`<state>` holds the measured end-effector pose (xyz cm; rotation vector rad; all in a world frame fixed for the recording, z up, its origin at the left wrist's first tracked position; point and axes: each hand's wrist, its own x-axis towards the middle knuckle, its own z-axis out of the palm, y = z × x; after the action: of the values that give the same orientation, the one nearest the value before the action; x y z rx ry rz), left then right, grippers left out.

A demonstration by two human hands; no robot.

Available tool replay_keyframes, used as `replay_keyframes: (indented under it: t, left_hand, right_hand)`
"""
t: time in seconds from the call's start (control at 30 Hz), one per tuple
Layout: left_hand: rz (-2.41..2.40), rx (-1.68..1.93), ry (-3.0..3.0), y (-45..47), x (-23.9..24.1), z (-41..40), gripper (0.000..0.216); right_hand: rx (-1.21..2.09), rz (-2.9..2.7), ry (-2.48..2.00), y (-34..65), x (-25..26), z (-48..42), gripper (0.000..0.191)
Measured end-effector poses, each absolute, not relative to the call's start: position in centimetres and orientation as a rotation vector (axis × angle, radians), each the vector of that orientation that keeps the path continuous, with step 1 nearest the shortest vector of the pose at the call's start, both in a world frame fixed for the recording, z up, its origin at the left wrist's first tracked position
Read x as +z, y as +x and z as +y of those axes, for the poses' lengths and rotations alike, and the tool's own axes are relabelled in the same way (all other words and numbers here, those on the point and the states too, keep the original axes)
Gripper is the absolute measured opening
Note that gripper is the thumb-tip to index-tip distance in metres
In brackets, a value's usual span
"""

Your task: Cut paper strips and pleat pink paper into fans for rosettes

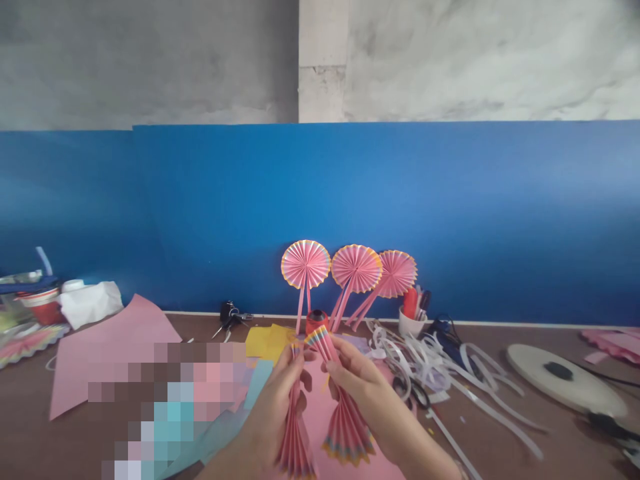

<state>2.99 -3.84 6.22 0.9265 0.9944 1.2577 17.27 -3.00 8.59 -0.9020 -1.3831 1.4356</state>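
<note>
My left hand (281,390) is closed round a narrow bunch of accordion-pleated pink paper (295,443), its lower end flaring out. Beside it, my right hand (357,373) pinches another pleated pink paper piece (349,430) at its middle, with both ends fanned and edged in yellow and blue. Whether the two pieces are joined cannot be made out. Under the hands lies a pink sheet (323,417). Just beyond them stands a small red round object (317,323) with a dark top.
Finished round paper fans, a left one (306,265), a middle one (357,268) and a right one (397,273), lean on the blue partition (225,200). White strips (430,360), scissors (419,395), a pen cup (412,325) and a pale disc (560,379) lie right; pink paper (115,347) left.
</note>
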Motion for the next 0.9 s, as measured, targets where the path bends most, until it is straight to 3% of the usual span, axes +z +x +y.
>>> replay_keyframes:
  t: [0.47, 0.7, 0.9]
  left_hand:
    - [0.934, 1.243, 0.899, 3.0, 6.4, -4.0, 0.034]
    - [0.929, 1.246, 0.918, 3.1, 6.5, -4.2, 0.029]
    - [0.923, 1.251, 0.89, 3.1, 6.6, -4.0, 0.029]
  right_hand:
    - [1.451, -1.464, -0.983, 17.2, 7.1, -2.8, 0.053]
    - [1.356, -1.629, -0.978, 17.2, 7.8, -3.1, 0.024]
    - [1.462, -1.564, -0.93, 17.2, 7.8, -3.0, 0.029]
